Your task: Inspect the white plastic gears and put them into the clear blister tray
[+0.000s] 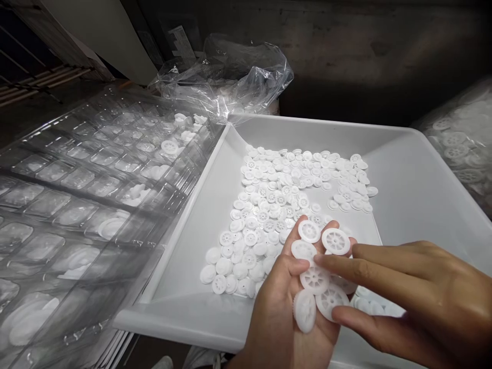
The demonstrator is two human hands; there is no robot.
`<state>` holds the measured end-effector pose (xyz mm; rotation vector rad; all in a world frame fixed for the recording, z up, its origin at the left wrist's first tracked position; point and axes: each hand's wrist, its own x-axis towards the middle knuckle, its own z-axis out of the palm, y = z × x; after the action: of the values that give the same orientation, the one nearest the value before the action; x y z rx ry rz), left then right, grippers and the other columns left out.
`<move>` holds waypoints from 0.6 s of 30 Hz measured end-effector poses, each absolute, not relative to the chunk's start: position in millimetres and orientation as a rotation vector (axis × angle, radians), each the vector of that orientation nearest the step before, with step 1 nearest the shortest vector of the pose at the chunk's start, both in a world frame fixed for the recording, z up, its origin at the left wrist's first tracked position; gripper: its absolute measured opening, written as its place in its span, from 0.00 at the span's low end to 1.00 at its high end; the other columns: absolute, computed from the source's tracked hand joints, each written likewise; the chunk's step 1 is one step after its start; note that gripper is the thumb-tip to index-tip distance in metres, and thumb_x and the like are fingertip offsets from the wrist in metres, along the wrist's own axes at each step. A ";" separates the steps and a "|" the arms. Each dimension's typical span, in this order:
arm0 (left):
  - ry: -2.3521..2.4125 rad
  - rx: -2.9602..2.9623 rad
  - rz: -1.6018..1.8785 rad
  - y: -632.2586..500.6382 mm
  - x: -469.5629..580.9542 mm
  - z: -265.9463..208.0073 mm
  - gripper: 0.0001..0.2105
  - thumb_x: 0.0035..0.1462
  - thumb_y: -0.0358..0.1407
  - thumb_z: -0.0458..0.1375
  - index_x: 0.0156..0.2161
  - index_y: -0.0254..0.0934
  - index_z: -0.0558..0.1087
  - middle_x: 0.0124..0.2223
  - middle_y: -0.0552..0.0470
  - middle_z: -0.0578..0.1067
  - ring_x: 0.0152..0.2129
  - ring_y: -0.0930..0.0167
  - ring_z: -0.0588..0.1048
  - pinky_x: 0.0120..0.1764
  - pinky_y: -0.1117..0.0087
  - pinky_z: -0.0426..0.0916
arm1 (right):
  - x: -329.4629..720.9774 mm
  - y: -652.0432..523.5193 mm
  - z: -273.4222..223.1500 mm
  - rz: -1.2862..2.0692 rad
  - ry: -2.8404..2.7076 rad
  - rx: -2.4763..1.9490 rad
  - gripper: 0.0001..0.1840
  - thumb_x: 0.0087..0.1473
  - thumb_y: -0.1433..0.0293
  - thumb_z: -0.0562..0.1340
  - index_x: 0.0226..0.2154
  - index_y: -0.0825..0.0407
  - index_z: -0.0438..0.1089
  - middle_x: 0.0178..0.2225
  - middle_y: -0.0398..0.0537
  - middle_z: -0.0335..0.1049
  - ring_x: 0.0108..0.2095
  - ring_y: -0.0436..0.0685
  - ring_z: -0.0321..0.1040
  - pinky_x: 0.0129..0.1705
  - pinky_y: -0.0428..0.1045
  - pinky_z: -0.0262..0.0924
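With white wheels point(314, 280) loose on my spread left hand point(277, 302) and my right hand point(434, 287), also spread, touching them, a tilt could spill some.

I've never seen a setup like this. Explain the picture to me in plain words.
There is no machine here, just a person's two bare hands, seen from a camera worn on the head and looking forward and down. The left hand, palm up, holds several white plastic wheels. The right hand reaches over them, its fingers touching some. Below is a pale bin with many more wheels inside. To the left lies a clear tray with white parts in some pockets.
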<state>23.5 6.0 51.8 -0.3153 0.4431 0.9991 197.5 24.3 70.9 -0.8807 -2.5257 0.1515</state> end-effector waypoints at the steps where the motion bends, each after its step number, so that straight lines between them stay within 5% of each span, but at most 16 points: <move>1: 0.450 -0.314 0.998 5.5 23.4 51.4 0.35 0.63 0.25 0.56 0.74 0.40 0.59 0.62 0.44 0.79 0.56 0.60 0.80 0.59 0.62 0.72 | 198.0 24.0 71.8 0.218 -2.539 -0.887 0.12 0.80 0.64 0.52 0.51 0.51 0.69 0.38 0.43 0.79 0.32 0.49 0.77 0.31 0.44 0.67; 5: 0.478 -0.283 0.987 4.6 24.6 52.6 0.35 0.63 0.26 0.55 0.74 0.42 0.59 0.64 0.44 0.78 0.57 0.59 0.80 0.59 0.60 0.72 | 200.5 25.2 71.8 0.313 -2.535 -0.861 0.11 0.79 0.63 0.53 0.52 0.50 0.68 0.40 0.44 0.80 0.31 0.49 0.77 0.31 0.43 0.68; 12: 0.522 -0.179 0.991 9.6 29.3 63.4 0.27 0.64 0.29 0.52 0.67 0.41 0.71 0.53 0.45 0.82 0.54 0.58 0.80 0.58 0.58 0.73 | 203.9 23.8 72.8 0.419 -2.570 -0.977 0.19 0.77 0.54 0.57 0.58 0.50 0.67 0.42 0.46 0.80 0.34 0.53 0.79 0.30 0.42 0.70; 18: 0.560 -0.268 1.005 7.2 28.5 62.3 0.31 0.62 0.27 0.55 0.71 0.41 0.67 0.55 0.44 0.83 0.52 0.58 0.82 0.59 0.57 0.73 | 203.2 22.2 75.6 0.370 -2.550 -0.999 0.16 0.78 0.58 0.55 0.58 0.49 0.68 0.39 0.41 0.80 0.33 0.51 0.79 0.32 0.43 0.70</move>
<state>28.5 7.2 62.3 -0.2676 0.5603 1.0050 203.2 22.2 75.6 -0.9990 -2.5504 0.3696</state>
